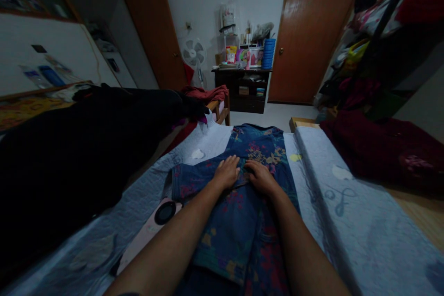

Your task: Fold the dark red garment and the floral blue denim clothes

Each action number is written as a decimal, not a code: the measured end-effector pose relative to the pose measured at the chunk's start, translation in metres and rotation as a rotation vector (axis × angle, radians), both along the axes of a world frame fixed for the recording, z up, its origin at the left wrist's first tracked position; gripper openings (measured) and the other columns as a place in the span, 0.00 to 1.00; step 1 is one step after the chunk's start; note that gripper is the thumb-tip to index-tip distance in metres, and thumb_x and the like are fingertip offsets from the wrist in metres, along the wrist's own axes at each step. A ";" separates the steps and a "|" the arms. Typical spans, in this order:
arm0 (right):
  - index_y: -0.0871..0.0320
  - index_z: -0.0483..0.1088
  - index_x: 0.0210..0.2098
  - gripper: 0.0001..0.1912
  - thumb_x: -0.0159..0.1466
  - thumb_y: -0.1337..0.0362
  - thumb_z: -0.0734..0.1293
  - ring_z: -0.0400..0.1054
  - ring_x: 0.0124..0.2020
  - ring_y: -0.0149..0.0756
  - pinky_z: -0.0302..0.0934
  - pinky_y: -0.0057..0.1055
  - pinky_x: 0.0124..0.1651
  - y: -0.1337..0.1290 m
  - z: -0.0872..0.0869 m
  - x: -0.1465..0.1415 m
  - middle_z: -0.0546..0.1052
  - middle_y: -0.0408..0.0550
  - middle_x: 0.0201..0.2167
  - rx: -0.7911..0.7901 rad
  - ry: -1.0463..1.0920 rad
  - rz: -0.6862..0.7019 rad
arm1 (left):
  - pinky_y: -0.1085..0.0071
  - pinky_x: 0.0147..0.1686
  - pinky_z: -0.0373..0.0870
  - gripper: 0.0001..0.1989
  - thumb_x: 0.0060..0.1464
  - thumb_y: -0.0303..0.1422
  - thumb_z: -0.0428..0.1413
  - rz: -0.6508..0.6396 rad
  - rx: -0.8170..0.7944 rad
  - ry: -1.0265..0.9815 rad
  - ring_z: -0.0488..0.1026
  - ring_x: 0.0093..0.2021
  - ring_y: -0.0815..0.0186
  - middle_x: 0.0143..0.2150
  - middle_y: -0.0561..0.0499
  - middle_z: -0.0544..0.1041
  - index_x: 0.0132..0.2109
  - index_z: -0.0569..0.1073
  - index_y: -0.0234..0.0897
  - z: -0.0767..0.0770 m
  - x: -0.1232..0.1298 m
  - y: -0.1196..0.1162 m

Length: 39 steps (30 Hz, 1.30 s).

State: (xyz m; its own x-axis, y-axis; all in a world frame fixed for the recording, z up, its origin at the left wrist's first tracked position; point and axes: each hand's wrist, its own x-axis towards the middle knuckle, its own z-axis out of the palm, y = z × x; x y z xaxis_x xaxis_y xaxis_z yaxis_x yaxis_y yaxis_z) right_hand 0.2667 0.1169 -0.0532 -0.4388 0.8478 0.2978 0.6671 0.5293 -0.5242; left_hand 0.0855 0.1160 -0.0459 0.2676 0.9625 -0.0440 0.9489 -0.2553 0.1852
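Note:
A blue floral denim garment (229, 222), which looks like a jacket, lies spread on the bed in front of me. One sleeve-like part (194, 178) reaches out to the left, its hemmed end lying on the sheet. My left hand (227, 172) rests flat on the cloth near the middle, fingers stretched forward. Close beside it, my right hand (259, 175) lies on the same cloth with its fingers slightly bent and apart. Neither hand visibly grips a fold. Partly behind my left forearm is a pink phone (147, 233) with a round black camera.
A large black cloth (86, 148) covers the left side. Dark red clothing (388, 152) is heaped at the right, beside a raised, padded light-blue strip (364, 208). Farther off stand a black cabinet (225, 81), a white fan (194, 53) and a wooden door (301, 32).

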 end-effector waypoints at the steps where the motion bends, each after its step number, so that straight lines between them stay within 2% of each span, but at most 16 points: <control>1: 0.62 0.73 0.50 0.22 0.56 0.76 0.61 0.65 0.60 0.40 0.53 0.38 0.65 0.000 0.000 0.000 0.72 0.56 0.57 -0.004 0.004 -0.001 | 0.53 0.67 0.47 0.29 0.65 0.43 0.38 0.032 -0.015 0.004 0.46 0.72 0.58 0.73 0.46 0.50 0.69 0.53 0.37 0.001 -0.003 0.001; 4: 0.62 0.74 0.48 0.24 0.54 0.78 0.59 0.67 0.57 0.39 0.55 0.37 0.63 -0.002 0.005 -0.002 0.74 0.55 0.54 -0.017 0.034 -0.024 | 0.44 0.66 0.46 0.33 0.64 0.50 0.38 0.162 -0.084 0.019 0.44 0.72 0.52 0.73 0.44 0.47 0.70 0.52 0.39 0.007 -0.009 0.002; 7: 0.59 0.74 0.46 0.23 0.55 0.77 0.58 0.71 0.52 0.37 0.60 0.35 0.59 -0.002 0.013 0.000 0.78 0.51 0.49 0.009 0.118 -0.126 | 0.43 0.66 0.44 0.30 0.64 0.47 0.39 0.215 -0.036 0.039 0.46 0.71 0.51 0.72 0.42 0.50 0.68 0.56 0.38 0.015 -0.005 0.004; 10: 0.58 0.74 0.45 0.22 0.56 0.76 0.57 0.72 0.49 0.37 0.61 0.34 0.57 0.001 0.021 0.008 0.79 0.49 0.46 0.098 0.199 -0.278 | 0.55 0.68 0.45 0.26 0.65 0.38 0.40 0.033 0.083 -0.010 0.47 0.71 0.58 0.72 0.45 0.52 0.66 0.59 0.36 0.016 0.012 0.006; 12: 0.59 0.74 0.45 0.22 0.57 0.76 0.57 0.72 0.49 0.37 0.61 0.33 0.57 0.003 0.023 0.017 0.79 0.50 0.46 0.114 0.205 -0.382 | 0.61 0.68 0.46 0.26 0.65 0.36 0.40 -0.111 0.078 -0.073 0.47 0.71 0.62 0.72 0.47 0.53 0.67 0.58 0.36 0.013 0.024 0.006; 14: 0.60 0.74 0.46 0.22 0.57 0.75 0.57 0.71 0.50 0.39 0.60 0.34 0.57 0.006 0.021 0.027 0.78 0.52 0.47 0.058 0.170 -0.481 | 0.60 0.68 0.46 0.27 0.65 0.40 0.40 -0.166 0.028 -0.102 0.46 0.72 0.61 0.72 0.47 0.53 0.68 0.56 0.37 0.009 0.033 0.006; 16: 0.63 0.73 0.49 0.22 0.57 0.74 0.58 0.71 0.51 0.41 0.60 0.34 0.58 0.008 0.017 0.035 0.77 0.55 0.49 -0.049 0.112 -0.542 | 0.55 0.68 0.45 0.32 0.63 0.46 0.41 -0.149 -0.030 -0.093 0.43 0.72 0.56 0.73 0.46 0.50 0.69 0.53 0.38 0.007 0.038 0.004; 19: 0.64 0.70 0.53 0.24 0.57 0.74 0.60 0.69 0.54 0.41 0.59 0.33 0.58 0.011 0.007 0.041 0.75 0.57 0.52 -0.164 0.049 -0.531 | 0.47 0.67 0.41 0.39 0.58 0.56 0.42 -0.079 -0.104 -0.059 0.35 0.72 0.46 0.74 0.46 0.41 0.71 0.49 0.45 0.007 0.037 0.002; 23: 0.62 0.71 0.53 0.25 0.55 0.73 0.62 0.63 0.60 0.43 0.53 0.36 0.64 0.014 -0.003 0.040 0.72 0.56 0.56 -0.129 -0.031 -0.465 | 0.38 0.64 0.37 0.48 0.48 0.67 0.44 0.049 -0.194 -0.026 0.30 0.71 0.36 0.74 0.46 0.35 0.71 0.47 0.52 0.013 0.034 0.006; 25: 0.60 0.71 0.54 0.26 0.55 0.74 0.62 0.59 0.63 0.45 0.49 0.41 0.66 0.014 -0.008 0.038 0.70 0.56 0.59 -0.106 -0.061 -0.459 | 0.37 0.64 0.37 0.47 0.49 0.66 0.42 0.146 -0.191 -0.023 0.33 0.71 0.35 0.74 0.44 0.38 0.70 0.49 0.50 0.014 0.037 0.010; 27: 0.60 0.70 0.55 0.28 0.55 0.74 0.61 0.56 0.65 0.46 0.48 0.43 0.67 0.014 -0.011 0.037 0.68 0.56 0.61 -0.103 -0.071 -0.463 | 0.38 0.65 0.37 0.41 0.57 0.60 0.38 0.208 -0.114 -0.030 0.37 0.71 0.38 0.74 0.42 0.44 0.70 0.52 0.44 0.015 0.044 0.015; 28: 0.60 0.70 0.56 0.28 0.56 0.74 0.61 0.56 0.65 0.46 0.48 0.44 0.67 0.014 -0.012 0.037 0.68 0.56 0.61 -0.106 -0.073 -0.466 | 0.41 0.66 0.38 0.38 0.60 0.56 0.36 0.199 -0.054 -0.037 0.39 0.72 0.42 0.73 0.41 0.46 0.70 0.52 0.41 0.014 0.048 0.018; 30: 0.60 0.69 0.56 0.28 0.56 0.73 0.61 0.55 0.65 0.47 0.48 0.44 0.67 0.015 -0.014 0.037 0.67 0.57 0.61 -0.110 -0.073 -0.464 | 0.47 0.68 0.39 0.33 0.64 0.49 0.35 0.101 0.047 -0.059 0.41 0.72 0.51 0.73 0.43 0.48 0.70 0.53 0.38 0.012 0.056 0.024; 32: 0.60 0.70 0.55 0.28 0.55 0.73 0.61 0.55 0.65 0.47 0.48 0.45 0.67 0.015 -0.014 0.037 0.67 0.56 0.61 -0.107 -0.064 -0.459 | 0.53 0.68 0.42 0.31 0.65 0.46 0.35 -0.004 0.070 -0.081 0.42 0.72 0.57 0.73 0.46 0.49 0.70 0.52 0.38 0.009 0.064 0.029; 34: 0.58 0.69 0.56 0.29 0.55 0.74 0.61 0.56 0.64 0.46 0.48 0.44 0.66 0.015 -0.014 0.037 0.68 0.55 0.60 -0.099 -0.052 -0.460 | 0.53 0.68 0.45 0.32 0.65 0.49 0.34 -0.029 0.046 -0.086 0.45 0.72 0.57 0.72 0.47 0.51 0.69 0.54 0.40 0.005 0.068 0.034; 39: 0.59 0.68 0.56 0.29 0.55 0.74 0.61 0.58 0.63 0.45 0.49 0.40 0.66 0.014 -0.012 0.037 0.69 0.55 0.59 -0.086 -0.066 -0.470 | 0.49 0.67 0.44 0.37 0.61 0.58 0.33 0.043 0.048 -0.071 0.45 0.71 0.50 0.72 0.46 0.52 0.68 0.56 0.44 -0.004 0.064 0.040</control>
